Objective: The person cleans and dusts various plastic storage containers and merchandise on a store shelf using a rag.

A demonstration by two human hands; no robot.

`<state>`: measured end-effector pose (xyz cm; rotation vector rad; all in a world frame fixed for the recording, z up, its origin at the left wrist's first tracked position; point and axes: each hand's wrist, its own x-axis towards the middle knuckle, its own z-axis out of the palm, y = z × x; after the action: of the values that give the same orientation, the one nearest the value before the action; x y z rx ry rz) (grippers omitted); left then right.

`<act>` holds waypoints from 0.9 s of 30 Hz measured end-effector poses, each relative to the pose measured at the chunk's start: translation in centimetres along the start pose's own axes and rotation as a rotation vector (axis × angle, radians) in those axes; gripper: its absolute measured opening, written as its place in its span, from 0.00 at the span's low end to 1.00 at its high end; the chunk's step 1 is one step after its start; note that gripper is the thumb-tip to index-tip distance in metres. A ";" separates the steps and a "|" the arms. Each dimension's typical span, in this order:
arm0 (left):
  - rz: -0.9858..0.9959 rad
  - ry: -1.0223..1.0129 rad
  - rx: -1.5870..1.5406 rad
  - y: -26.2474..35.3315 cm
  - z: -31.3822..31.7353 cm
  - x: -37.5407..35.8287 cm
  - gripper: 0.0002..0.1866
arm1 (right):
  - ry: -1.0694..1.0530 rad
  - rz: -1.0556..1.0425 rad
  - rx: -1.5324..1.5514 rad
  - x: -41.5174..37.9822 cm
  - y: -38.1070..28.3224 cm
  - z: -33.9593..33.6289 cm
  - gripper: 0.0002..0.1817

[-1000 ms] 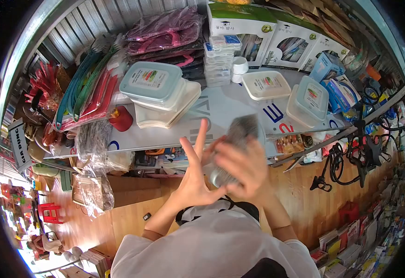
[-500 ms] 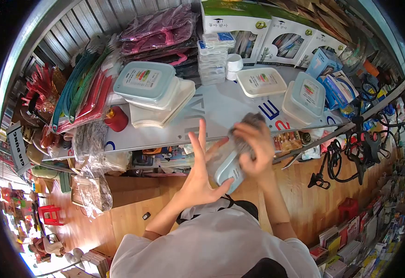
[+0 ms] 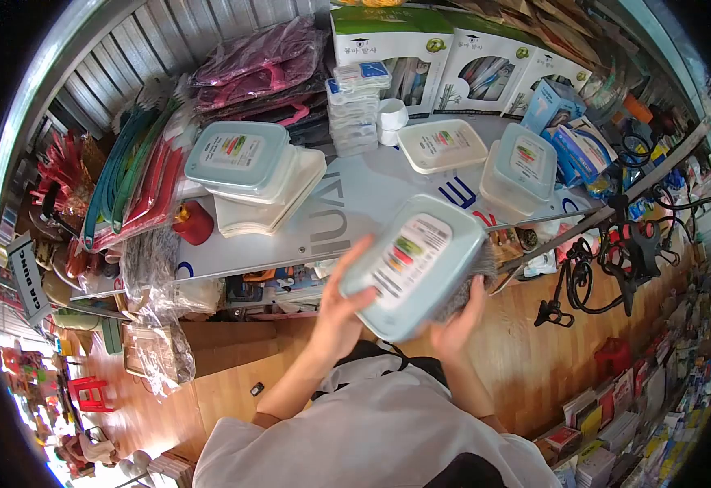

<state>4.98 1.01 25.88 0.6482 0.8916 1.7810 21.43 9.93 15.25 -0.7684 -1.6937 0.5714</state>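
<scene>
A plastic container with a pale blue lid [image 3: 415,262] and a printed label is held up in front of the shelf, its lid facing the camera. My left hand [image 3: 343,305] grips its left edge, fingers closed on it. At its lower right side, my right hand [image 3: 459,319] presses a grey cloth [image 3: 465,285] against the container. On the shelf, another blue-lidded container [image 3: 237,156] rests on stacked white ones at the left. A white-lidded container [image 3: 442,145] and a blue-lidded one [image 3: 528,167] stand at the right.
The grey shelf [image 3: 355,191] also bears a red bottle [image 3: 193,224], stacked small clear boxes [image 3: 355,114], white-and-green boxes [image 3: 485,69], blue packs [image 3: 579,150] and wrapped hangers at the left. Black cables [image 3: 591,281] hang at the right.
The container has been raised and turned so its labelled lid shows. My left hand, open before, has closed on its left edge. My right hand and the cloth have moved to its lower right side.
</scene>
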 end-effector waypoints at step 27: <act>-0.061 0.078 -0.476 -3.3 -2.9 -0.3 0.41 | -0.638 -0.372 0.053 5.9 -11.7 2.1 0.37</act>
<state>4.62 0.72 21.46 0.2429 0.4998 1.8809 16.19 6.56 26.97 -0.2156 -2.3255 0.6322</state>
